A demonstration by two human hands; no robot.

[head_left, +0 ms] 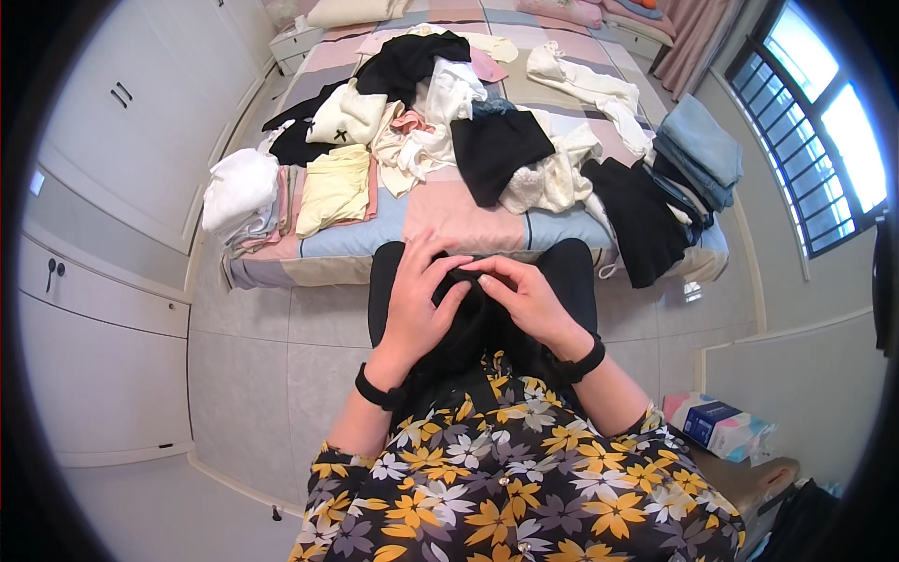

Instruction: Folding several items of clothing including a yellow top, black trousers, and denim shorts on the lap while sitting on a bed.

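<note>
Black fabric lies over my lap between my two hands; its kind and full shape cannot be told against my black trousers. My left hand pinches its upper edge between thumb and forefinger, the other fingers spread. Close beside it, my right hand grips the same edge with thumb and fingertips, the fingertips of both hands nearly touching. Each wrist wears a black band. Beyond my knees, a folded yellow garment and a stack of white folded clothes rest at the bed's left front.
A bed with a checked cover stands before me. Loose clothes, including a black garment and white trousers, lie across it. Folded jeans are stacked at right. White cabinets line the left; a tissue pack is low at right.
</note>
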